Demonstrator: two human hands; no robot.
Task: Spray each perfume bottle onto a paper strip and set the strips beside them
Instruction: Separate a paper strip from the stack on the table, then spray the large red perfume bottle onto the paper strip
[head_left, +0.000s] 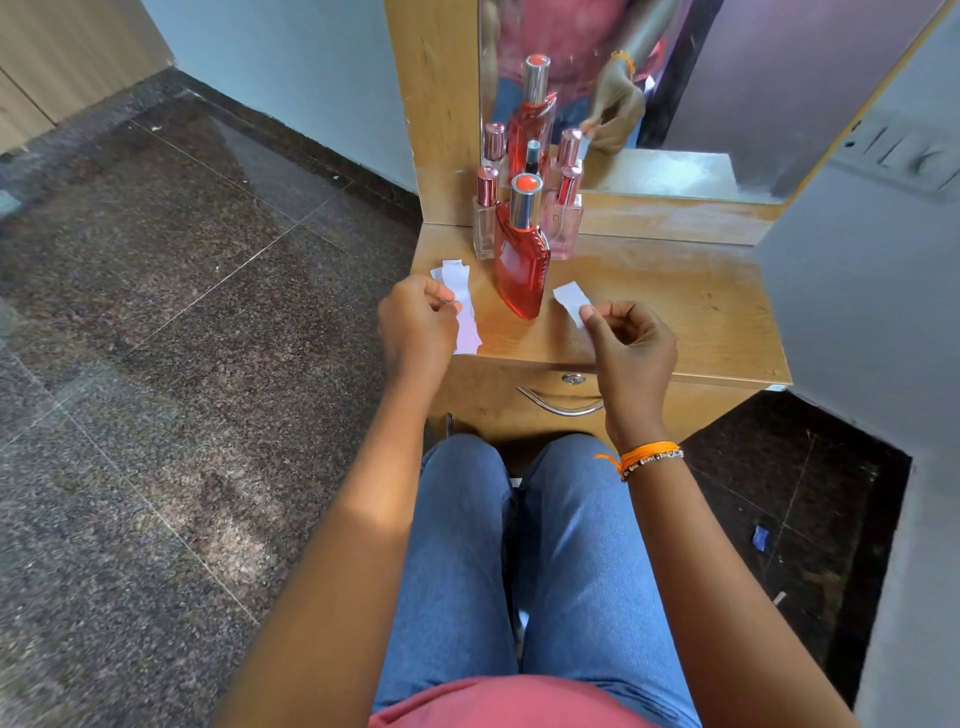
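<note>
A tall red perfume bottle (522, 260) with a silver cap stands on the wooden dresser top (675, 312). Behind it stand a clear bottle (485, 223) at the left, a pink bottle (565, 218) at the right, and a small dark bottle (532, 156) at the back. My left hand (418, 322) pinches a long white paper strip (465, 312) that lies along the dresser's left edge. My right hand (631, 348) holds a short white paper strip (571, 303) just right of the red bottle's base.
A mirror (701, 78) backs the dresser and reflects the bottles and my hand. A drawer with a metal handle (561, 405) and a lock sits below the top. My knees in blue jeans are close to the drawer. A grey wall with switches (904, 150) stands at the right.
</note>
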